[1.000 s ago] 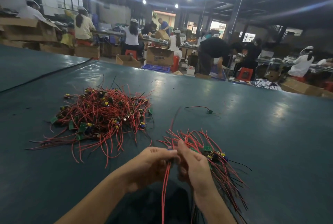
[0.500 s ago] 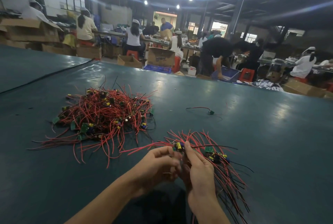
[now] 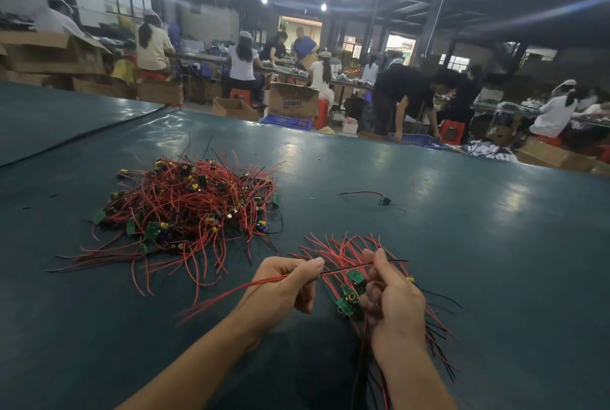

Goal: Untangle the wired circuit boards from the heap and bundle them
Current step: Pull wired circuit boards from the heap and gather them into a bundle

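Beyond the worktop: people sit or stoop at benches among cardboard boxes (image 3: 292, 100) and a blue crate (image 3: 416, 140); none of it bears on the job.
Worktop (image 3: 429, 244): a dark green sheet, broad enough to keep sorted and unsorted stock apart.
Heap (image 3: 191, 205): a tangle of red and black leads with small green boards, left of centre and well apart from the hands. I judge it the unsorted stock, so most of the work remains there.
Bundle (image 3: 350, 294): at the near edge, right of the heap. Its boards are gathered together and its leads fan away, probably so the boards line up for tying.
Right hand (image 3: 392, 300): clenched round the bundle at the boards, with leads trailing below the wrist; it serves as the anchor.
Left hand (image 3: 284, 284): pinches a few red leads (image 3: 231, 290) that run off to the left, likely drawing one piece straight before it joins the bundle.
Stray board (image 3: 384, 201): one wired piece lying alone farther out, touching neither heap nor bundle.
Black wire (image 3: 346, 267): stretched between the hands. Whether the right fingertips pinch it or it only passes behind them is hard to tell.
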A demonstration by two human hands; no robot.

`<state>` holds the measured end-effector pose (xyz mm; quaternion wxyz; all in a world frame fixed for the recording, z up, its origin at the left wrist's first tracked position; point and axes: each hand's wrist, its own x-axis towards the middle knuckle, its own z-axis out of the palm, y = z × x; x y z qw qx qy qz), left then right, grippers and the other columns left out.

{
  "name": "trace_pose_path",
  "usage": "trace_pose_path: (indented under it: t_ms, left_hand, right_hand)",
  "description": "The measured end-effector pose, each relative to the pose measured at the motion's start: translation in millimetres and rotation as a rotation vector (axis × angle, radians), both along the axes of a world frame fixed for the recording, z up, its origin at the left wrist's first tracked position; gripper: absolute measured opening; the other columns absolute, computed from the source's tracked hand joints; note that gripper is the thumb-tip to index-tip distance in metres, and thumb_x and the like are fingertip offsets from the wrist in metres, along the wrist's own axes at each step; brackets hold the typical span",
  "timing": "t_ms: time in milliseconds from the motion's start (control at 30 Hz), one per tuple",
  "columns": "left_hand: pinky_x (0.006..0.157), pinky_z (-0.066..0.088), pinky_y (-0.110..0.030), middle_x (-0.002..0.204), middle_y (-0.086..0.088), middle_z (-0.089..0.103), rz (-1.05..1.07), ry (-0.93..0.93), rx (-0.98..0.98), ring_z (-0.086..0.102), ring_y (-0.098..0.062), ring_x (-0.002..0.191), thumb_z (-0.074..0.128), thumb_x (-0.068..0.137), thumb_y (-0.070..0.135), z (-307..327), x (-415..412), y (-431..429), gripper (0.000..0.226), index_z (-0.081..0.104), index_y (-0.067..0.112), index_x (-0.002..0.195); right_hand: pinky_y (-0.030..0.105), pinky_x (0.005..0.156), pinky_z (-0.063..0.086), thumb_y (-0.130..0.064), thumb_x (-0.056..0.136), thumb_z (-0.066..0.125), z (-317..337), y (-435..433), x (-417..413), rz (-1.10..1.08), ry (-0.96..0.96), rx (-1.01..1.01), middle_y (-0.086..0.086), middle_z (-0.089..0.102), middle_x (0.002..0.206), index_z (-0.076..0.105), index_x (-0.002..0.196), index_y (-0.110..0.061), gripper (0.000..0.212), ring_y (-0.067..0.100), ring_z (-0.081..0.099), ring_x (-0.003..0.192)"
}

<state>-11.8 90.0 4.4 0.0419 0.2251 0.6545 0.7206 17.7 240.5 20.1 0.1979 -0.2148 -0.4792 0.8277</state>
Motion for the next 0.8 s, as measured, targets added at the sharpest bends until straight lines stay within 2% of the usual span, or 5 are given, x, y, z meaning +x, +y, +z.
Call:
trace_pose_path:
  t_ms: [167, 333, 433, 667, 800]
  left_hand:
    - [0.053, 0.041, -0.017, 0.043, -0.003, 0.051, 0.021, -0.011, 0.012, 0.047, -0.011, 0.042, 0.058, 0.074, 0.054, 0.2, 1.0, -0.7, 0.049, 0.055, 0.017, 0.042]
    - [0.053, 0.042, -0.019, 0.045, -0.003, 0.051, 0.028, -0.034, 0.023, 0.047, -0.012, 0.043, 0.058, 0.083, 0.047, -1.2, -1.3, -1.3, 0.049, 0.053, 0.017, 0.044]
    - [0.051, 0.041, -0.019, 0.045, -0.002, 0.05, 0.003, -0.038, 0.009, 0.046, -0.013, 0.042, 0.061, 0.086, 0.049, -1.5, -0.5, -0.2, 0.052, 0.051, 0.017, 0.045]
    - [0.051, 0.041, -0.019, 0.046, -0.003, 0.048, -0.063, -0.045, -0.06, 0.047, -0.013, 0.042, 0.063, 0.077, 0.05, 2.5, -1.6, -3.2, 0.045, 0.05, 0.018, 0.047]
    - [0.052, 0.043, -0.022, 0.055, -0.004, 0.051, -0.089, -0.117, -0.066, 0.05, -0.014, 0.047, 0.064, 0.074, 0.054, 1.6, -0.5, -3.4, 0.044, 0.057, 0.018, 0.05]
  right_hand:
    - [0.015, 0.032, 0.023, -0.024, 0.093, 0.062, -0.7, 1.9, -1.6, -0.014, 0.022, -0.081, -0.004, 0.045, 0.06, 0.072, 0.084, -0.009, 0.02, 0.002, 0.028, 0.034]
    - [0.021, 0.041, 0.031, -0.05, 0.07, 0.071, -8.1, -27.7, 4.4, 0.212, -0.005, 0.224, -0.006, 0.051, 0.053, 0.072, 0.066, -0.015, 0.035, 0.007, 0.037, 0.043]
    - [0.023, 0.046, 0.039, -0.047, 0.075, 0.063, -6.7, -46.8, 11.2, 0.316, 0.014, 0.358, 0.001, 0.06, 0.051, 0.073, 0.057, -0.017, 0.037, 0.014, 0.049, 0.047]
    - [0.017, 0.037, 0.028, -0.024, 0.092, 0.062, 3.7, -10.9, 4.5, 0.145, 0.007, 0.086, -0.008, 0.042, 0.052, 0.079, 0.084, -0.01, 0.023, 0.004, 0.031, 0.039]
    - [0.019, 0.041, 0.028, -0.031, 0.093, 0.06, 1.3, -11.3, 4.6, 0.139, 0.03, 0.125, -0.009, 0.04, 0.052, 0.08, 0.085, -0.018, 0.026, 0.005, 0.031, 0.041]
